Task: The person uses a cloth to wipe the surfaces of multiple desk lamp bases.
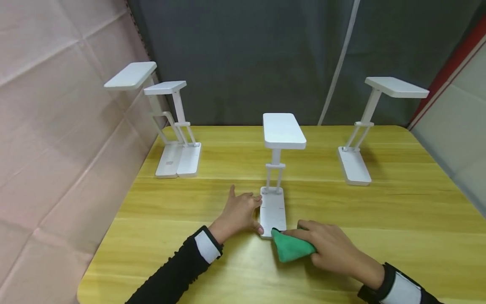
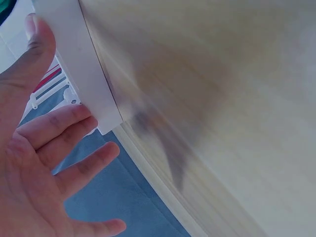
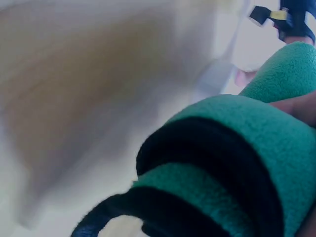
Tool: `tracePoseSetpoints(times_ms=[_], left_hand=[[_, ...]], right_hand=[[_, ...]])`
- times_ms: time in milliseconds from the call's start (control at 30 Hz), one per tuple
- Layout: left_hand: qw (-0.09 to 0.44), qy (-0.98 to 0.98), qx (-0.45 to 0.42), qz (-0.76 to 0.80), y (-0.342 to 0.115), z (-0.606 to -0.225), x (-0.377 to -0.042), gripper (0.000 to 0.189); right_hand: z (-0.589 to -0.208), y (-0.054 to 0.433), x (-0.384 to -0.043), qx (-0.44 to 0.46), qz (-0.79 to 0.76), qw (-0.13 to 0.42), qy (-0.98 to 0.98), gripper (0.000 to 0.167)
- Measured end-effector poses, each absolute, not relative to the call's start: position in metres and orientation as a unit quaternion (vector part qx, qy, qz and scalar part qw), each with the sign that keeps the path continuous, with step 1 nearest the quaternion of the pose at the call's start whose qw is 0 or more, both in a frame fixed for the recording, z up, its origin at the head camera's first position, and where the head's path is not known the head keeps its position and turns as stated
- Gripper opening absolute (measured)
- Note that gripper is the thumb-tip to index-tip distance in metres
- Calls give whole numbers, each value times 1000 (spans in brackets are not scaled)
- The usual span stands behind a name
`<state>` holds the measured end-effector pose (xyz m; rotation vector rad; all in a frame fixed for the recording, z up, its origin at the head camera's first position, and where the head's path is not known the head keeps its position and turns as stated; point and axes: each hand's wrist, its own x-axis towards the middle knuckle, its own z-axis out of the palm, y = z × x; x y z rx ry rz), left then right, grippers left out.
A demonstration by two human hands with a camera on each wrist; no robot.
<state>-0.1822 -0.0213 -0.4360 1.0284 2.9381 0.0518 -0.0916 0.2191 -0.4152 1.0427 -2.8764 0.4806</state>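
Observation:
A white folding desk lamp (image 1: 284, 131) stands upright at the middle of the table, its flat base (image 1: 272, 211) toward me. My left hand (image 1: 239, 213) is spread along the left side of that base. In the left wrist view its fingertips (image 2: 81, 112) and thumb touch the base's side edge, with the other fingers extended. A green cloth (image 1: 290, 247) with a dark edging is bunched in the grip of my right hand (image 1: 332, 247). The cloth meets the near right corner of the base. Up close in the right wrist view, the cloth (image 3: 222, 113) looks fuzzy and folded, covering most of that hand.
Two more white lamps, one at the far left (image 1: 130, 76) and one beside it (image 1: 188, 159), stand side by side. Another lamp (image 1: 355, 166) stands at the right rear. The wooden table (image 1: 152, 236) is bordered by a dark curtain behind and a pale cloth wall on the left.

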Motion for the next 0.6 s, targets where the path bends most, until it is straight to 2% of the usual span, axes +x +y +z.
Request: tracePoseSetpoints(times_ms=[233,467,600], left_hand=[[21,945,326,27,-1,-435,-201,83],[45,948,314,22,38,-435,-247,86],[52,950,306,30,61,-433,-273,71]], right_hand=[[-398,239,-78,316,140,68,-936,84],[-391,260,-66,288,121,50,-949,82],[-396,270,-60,285,114,59,-950,84]])
